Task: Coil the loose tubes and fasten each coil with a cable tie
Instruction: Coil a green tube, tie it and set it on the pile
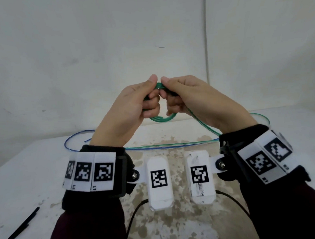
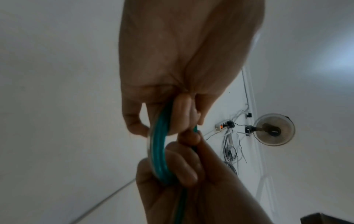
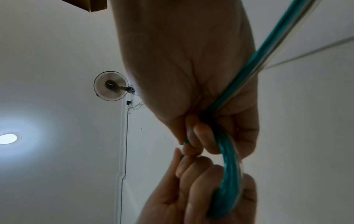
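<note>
A small coil of green tube (image 1: 163,118) hangs in the air above the table, gripped from both sides. My left hand (image 1: 137,104) curls its fingers round the coil's left part, thumb on top. My right hand (image 1: 186,97) pinches the coil's top and right part. From the right hand a loose run of green tube (image 1: 202,124) trails down and loops across the table behind my wrists. In the wrist views the green coil (image 2: 160,145) (image 3: 229,178) passes through both fists. A blue tube (image 1: 72,140) lies loose on the table at the left.
A black cable tie (image 1: 18,230) lies at the table's front left. The white table (image 1: 28,181) has a worn, stained patch in the middle. A bare white wall stands close behind. Black cords run from the wrist cameras toward me.
</note>
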Demonstrator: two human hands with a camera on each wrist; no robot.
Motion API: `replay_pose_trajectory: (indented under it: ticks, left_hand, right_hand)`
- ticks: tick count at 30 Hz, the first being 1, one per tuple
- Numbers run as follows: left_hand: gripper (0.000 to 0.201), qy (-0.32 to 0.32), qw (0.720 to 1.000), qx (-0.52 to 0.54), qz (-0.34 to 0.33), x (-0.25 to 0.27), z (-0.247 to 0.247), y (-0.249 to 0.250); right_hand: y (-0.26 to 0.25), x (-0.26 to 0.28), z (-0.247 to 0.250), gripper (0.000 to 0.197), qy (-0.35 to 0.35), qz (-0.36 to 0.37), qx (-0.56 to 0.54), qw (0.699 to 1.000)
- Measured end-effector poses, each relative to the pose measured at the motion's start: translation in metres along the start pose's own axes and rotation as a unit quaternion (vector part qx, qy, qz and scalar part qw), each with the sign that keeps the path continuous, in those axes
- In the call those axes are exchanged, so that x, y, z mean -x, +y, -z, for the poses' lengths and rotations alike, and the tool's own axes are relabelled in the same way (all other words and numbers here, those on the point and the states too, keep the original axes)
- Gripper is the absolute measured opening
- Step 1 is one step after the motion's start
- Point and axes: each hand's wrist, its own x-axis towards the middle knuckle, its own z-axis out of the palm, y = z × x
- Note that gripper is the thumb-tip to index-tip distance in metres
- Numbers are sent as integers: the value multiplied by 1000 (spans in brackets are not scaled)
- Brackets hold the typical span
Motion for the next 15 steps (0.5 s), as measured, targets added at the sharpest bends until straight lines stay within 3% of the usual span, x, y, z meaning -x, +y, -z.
replay_pose_trajectory:
  ticks: [4,9,12,15]
  left_hand:
    - [41,53,998,26,-38,0,5,4]
    - [48,-15,999,-3,29,2,5,4]
    - [44,3,999,-47,-15,5,4,6]
    - [41,49,997,-6,-52,4,0,9]
  right_hand:
    - [-1,-3,-3,37,6,20,-56,998]
    - [2,2,4,35,-25,32,10,999]
    - [0,3,3,35,-27,34,13,999]
    - [-4,2,2,36,-6,35,-45,998]
